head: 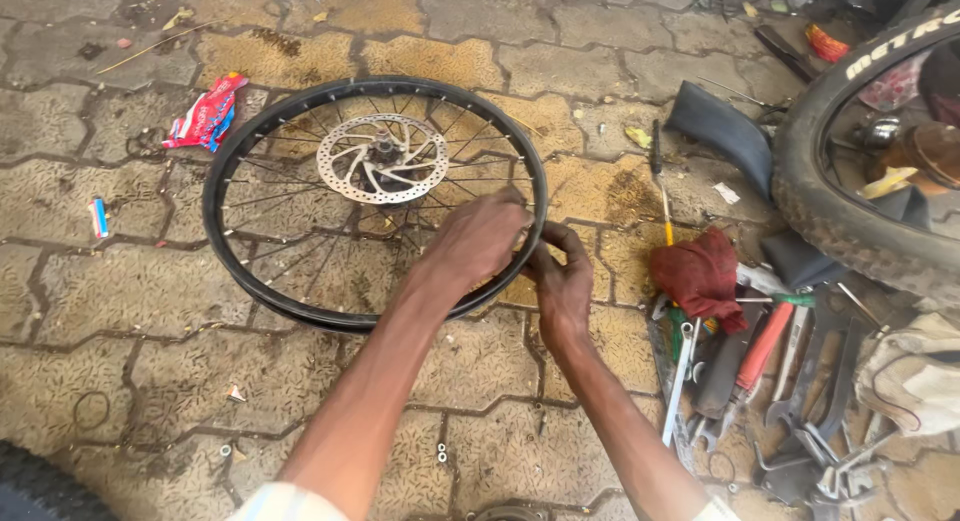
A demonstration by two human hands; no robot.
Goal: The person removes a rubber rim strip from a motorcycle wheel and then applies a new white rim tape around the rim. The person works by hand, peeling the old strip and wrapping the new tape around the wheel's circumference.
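Observation:
A black bicycle wheel rim [262, 289] with thin spokes and a silver brake disc [382, 158] at its hub lies flat on the paving stones. My left hand [478, 236] reaches over the rim's right side, fingers curled down among the spokes near the rim. My right hand [562, 279] grips the rim's outer right edge, thumb and fingers pinched on it. What the left fingers touch is hidden under the hand.
A knobby black tyre [838, 216] lies at the right, with a red rag [700, 271], several spanners [682, 376], a red-handled tool [762, 346] and a screwdriver [660, 186] beside it. A red wrapper [207, 111] lies left of the wheel. Small nuts [441, 451] sit near me.

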